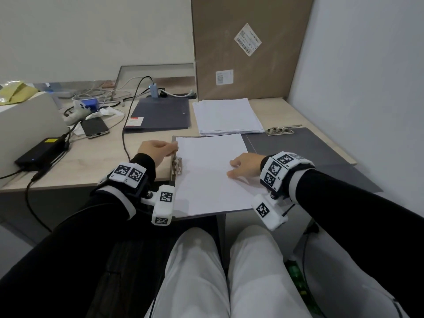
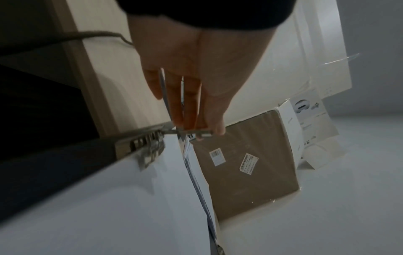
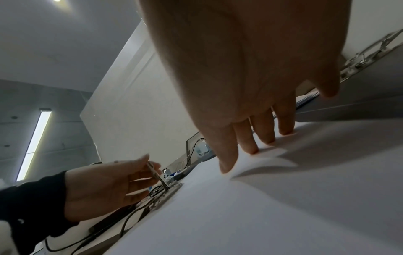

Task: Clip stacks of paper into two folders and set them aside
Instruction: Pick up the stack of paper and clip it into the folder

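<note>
A grey folder (image 1: 298, 148) lies open at the desk's front edge, with a stack of white paper (image 1: 211, 180) on its left leaf. A metal clip (image 1: 176, 166) sits on the left edge of that leaf, beside the paper. My left hand (image 1: 172, 150) pinches the clip's raised lever (image 2: 191, 133), which shows again in the right wrist view as the lever (image 3: 154, 172). My right hand (image 1: 234, 168) lies flat on the paper, its straight fingers (image 3: 250, 148) pressing the sheet down. A second paper stack (image 1: 227, 115) and a closed dark folder (image 1: 160, 113) lie farther back.
The open folder's right leaf carries another metal clip (image 1: 281, 130) at its far edge. A tall cardboard box (image 1: 245, 47) leans on the wall behind. At the left are a phone (image 1: 94, 126), a black power brick (image 1: 39, 150), cables (image 1: 128, 125) and a white box (image 1: 25, 120).
</note>
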